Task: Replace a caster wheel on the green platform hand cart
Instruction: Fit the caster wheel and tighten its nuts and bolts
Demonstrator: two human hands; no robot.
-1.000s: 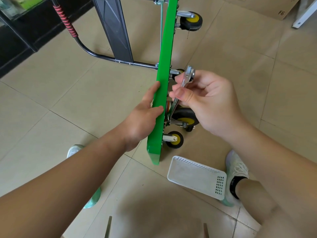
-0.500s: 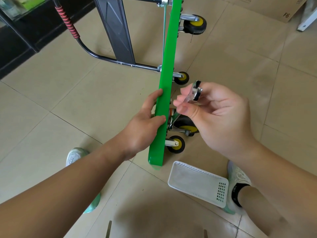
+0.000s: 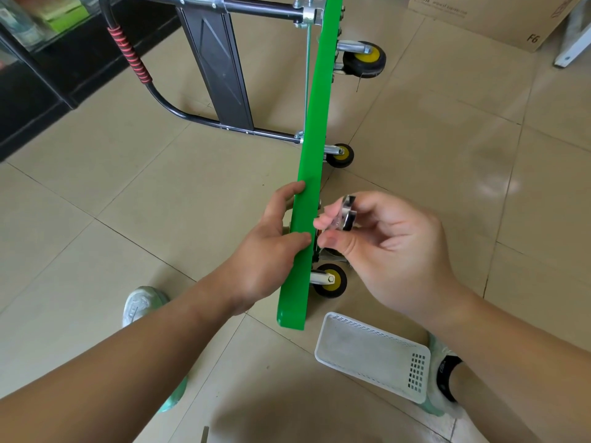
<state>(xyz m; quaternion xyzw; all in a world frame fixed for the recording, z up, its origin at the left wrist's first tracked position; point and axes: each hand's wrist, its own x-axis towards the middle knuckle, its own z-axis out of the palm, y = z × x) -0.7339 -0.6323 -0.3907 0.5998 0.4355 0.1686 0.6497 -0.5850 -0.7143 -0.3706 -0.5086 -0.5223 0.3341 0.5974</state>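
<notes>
The green platform cart (image 3: 315, 123) stands on its edge on the tiled floor, with its black and yellow caster wheels pointing right. My left hand (image 3: 271, 247) grips the platform's near edge, thumb on top. My right hand (image 3: 383, 244) pinches a metal wrench (image 3: 347, 212) by its upper end, right beside the platform's underside. The wrench's lower end and the caster it reaches toward are hidden behind my fingers. A small caster (image 3: 331, 279) shows just below my right hand. Two more casters, one (image 3: 342, 156) at mid platform and one (image 3: 364, 59) at the far end, stick out.
A white perforated plastic basket (image 3: 372, 356) lies on the floor by my right foot. The cart's folded black handle (image 3: 160, 97) with red grip lies to the left. A cardboard box (image 3: 492, 17) sits at the far right. A dark shelf unit (image 3: 41, 75) stands at the far left.
My right hand with the wrench has come down along the platform's underside toward the near casters. My left hand keeps its grip on the platform edge.
</notes>
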